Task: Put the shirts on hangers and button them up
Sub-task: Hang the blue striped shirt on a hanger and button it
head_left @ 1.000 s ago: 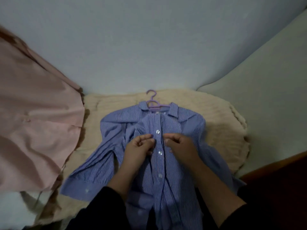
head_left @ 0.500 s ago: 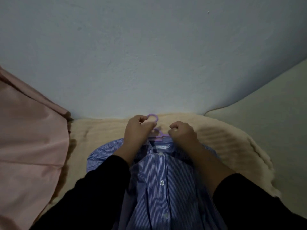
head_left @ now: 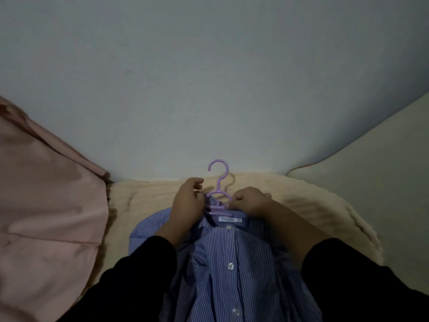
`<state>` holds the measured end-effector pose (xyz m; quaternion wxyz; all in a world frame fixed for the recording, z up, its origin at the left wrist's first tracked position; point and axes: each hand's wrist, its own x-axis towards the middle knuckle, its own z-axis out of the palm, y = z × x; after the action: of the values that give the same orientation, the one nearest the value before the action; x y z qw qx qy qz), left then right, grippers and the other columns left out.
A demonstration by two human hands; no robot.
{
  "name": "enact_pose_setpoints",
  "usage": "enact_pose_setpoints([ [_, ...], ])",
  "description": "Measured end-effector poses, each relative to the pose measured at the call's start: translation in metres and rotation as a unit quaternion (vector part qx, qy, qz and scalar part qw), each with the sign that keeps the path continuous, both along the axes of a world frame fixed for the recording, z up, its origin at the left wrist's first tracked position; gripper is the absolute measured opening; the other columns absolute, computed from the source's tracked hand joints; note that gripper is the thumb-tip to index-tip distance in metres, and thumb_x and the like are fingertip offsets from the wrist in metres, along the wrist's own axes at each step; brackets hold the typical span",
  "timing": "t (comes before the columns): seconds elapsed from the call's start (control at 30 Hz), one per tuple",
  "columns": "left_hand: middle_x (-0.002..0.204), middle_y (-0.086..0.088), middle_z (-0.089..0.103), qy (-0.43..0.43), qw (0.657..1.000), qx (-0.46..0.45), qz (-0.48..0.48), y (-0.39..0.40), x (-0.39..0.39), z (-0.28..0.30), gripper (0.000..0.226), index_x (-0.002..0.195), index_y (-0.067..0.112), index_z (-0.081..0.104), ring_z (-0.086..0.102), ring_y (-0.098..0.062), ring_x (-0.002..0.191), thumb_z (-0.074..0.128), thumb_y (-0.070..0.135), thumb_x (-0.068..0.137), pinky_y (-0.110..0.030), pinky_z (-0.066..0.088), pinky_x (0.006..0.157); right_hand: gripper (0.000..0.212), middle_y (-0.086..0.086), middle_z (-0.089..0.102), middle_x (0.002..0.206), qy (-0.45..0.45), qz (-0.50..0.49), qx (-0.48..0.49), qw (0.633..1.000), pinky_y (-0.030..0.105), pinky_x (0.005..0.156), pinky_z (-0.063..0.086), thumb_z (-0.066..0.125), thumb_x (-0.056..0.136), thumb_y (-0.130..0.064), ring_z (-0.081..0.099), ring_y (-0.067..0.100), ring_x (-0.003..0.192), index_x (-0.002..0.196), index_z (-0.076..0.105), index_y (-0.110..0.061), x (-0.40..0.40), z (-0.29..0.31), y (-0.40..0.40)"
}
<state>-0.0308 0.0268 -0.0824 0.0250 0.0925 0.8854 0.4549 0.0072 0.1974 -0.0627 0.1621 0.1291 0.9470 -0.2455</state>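
Cream blanket (head_left: 144,201); hanger (head_left: 218,194) between 2 hands.

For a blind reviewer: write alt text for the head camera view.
Two hands grip the collar of a blue striped shirt at its purple hanger, left hand and right hand either side of the neck. The buttoned shirt lies on a cream blanket, pink fabric at left.

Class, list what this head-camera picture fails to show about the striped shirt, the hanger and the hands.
- Blue striped shirt: hem cut off by the bottom edge; sleeves hidden under the black-sleeved arms.
- Purple plastic hanger: shoulders hidden inside the collar.
- Left hand, right hand: fingertips curled under, exact grip unclear.
- Neck label: print too small.
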Motion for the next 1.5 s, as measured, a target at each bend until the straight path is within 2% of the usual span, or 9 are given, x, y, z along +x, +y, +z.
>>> enact_pose_setpoints([
  [0.3,0.116,-0.007,0.062,0.196,0.979,0.045,-0.014,-0.035,0.063,0.138,0.038,0.115,0.009,0.063,0.054,-0.012,0.101,0.047,-0.008,0.085,-0.009,0.032,0.083,0.045,-0.002,0.062,0.083,0.252,-0.097,0.014,0.963,0.037,0.079,0.034,0.059,0.085,-0.052,0.054,0.024,0.089,0.051,0.054,-0.023,0.066,0.147,-0.015],
  [0.5,0.125,0.004,0.060,0.321,0.947,0.011,-0.017,-0.062,0.117,0.272,0.043,0.126,0.023,0.058,0.058,-0.008,0.098,0.050,0.006,0.087,-0.018,0.038,0.083,0.034,-0.002,0.066,0.095,0.353,-0.082,0.030,0.932,0.039,0.087,0.035,0.048,0.091,-0.052,0.055,0.022,0.090,0.088,0.069,-0.024,0.124,0.279,-0.039],
  [0.63,0.130,0.012,0.055,0.438,0.887,-0.127,-0.066,-0.066,0.158,0.341,0.067,0.138,0.034,0.043,0.059,-0.009,0.102,0.072,0.037,0.077,-0.028,0.048,0.083,0.036,0.000,0.067,0.099,0.411,-0.079,0.069,0.906,0.038,0.085,0.032,0.048,0.090,-0.052,0.054,0.024,0.094,0.094,0.070,-0.023,0.155,0.347,-0.065],
  [0.83,0.119,-0.002,0.062,0.584,0.798,-0.145,-0.013,-0.083,0.194,0.406,0.069,0.134,0.024,0.052,0.065,-0.025,0.089,0.080,0.032,0.070,-0.031,0.045,0.063,0.023,-0.005,0.067,0.095,0.486,-0.068,0.023,0.871,0.039,0.091,0.035,0.061,0.085,-0.047,0.054,0.021,0.096,0.091,0.074,-0.029,0.211,0.428,-0.094],
  [1.03,0.124,0.000,0.059,0.605,0.785,-0.123,0.044,-0.114,0.226,0.454,0.071,0.139,0.030,0.047,0.064,-0.025,0.090,0.077,0.034,0.075,-0.032,0.048,0.066,0.039,0.003,0.063,0.123,0.556,-0.003,-0.053,0.829,0.039,0.103,0.039,0.061,0.087,-0.039,0.055,0.023,0.116,0.119,0.065,-0.017,0.256,0.466,-0.098],
  [1.2,0.116,-0.008,0.066,0.643,0.746,-0.152,0.081,-0.135,0.235,0.482,0.071,0.132,0.020,0.057,0.066,-0.029,0.091,0.082,0.032,0.067,-0.042,0.042,0.085,0.022,0.006,0.069,0.086,0.597,-0.041,-0.063,0.799,0.045,0.088,0.048,0.068,0.080,-0.039,0.063,0.029,0.090,0.077,0.070,-0.017,0.275,0.485,-0.103],
  [1.3,0.117,-0.006,0.064,0.641,0.745,-0.168,0.083,-0.138,0.243,0.493,0.070,0.133,0.022,0.055,0.063,-0.028,0.099,0.079,0.035,0.068,-0.040,0.040,0.087,0.024,0.006,0.067,0.079,0.669,-0.060,-0.152,0.725,0.034,0.073,0.049,0.069,0.081,-0.033,0.063,0.025,0.080,0.075,0.067,-0.011,0.281,0.492,-0.112],
  [1.37,0.123,-0.005,0.061,0.628,0.756,-0.165,0.084,-0.143,0.248,0.499,0.072,0.137,0.025,0.051,0.061,-0.026,0.105,0.077,0.036,0.071,-0.038,0.041,0.088,0.026,0.002,0.065,0.077,0.658,0.013,-0.185,0.730,0.026,0.068,0.046,0.064,0.087,-0.035,0.059,0.017,0.075,0.075,0.067,-0.012,0.290,0.496,-0.118],
  [1.5,0.124,-0.002,0.060,0.614,0.772,-0.144,0.083,-0.157,0.252,0.508,0.070,0.136,0.030,0.051,0.062,-0.023,0.105,0.078,0.036,0.072,-0.039,0.047,0.088,0.037,0.003,0.067,0.116,0.622,0.032,-0.112,0.774,0.044,0.105,0.037,0.053,0.092,-0.042,0.058,0.021,0.111,0.104,0.070,-0.011,0.288,0.505,-0.110],
])
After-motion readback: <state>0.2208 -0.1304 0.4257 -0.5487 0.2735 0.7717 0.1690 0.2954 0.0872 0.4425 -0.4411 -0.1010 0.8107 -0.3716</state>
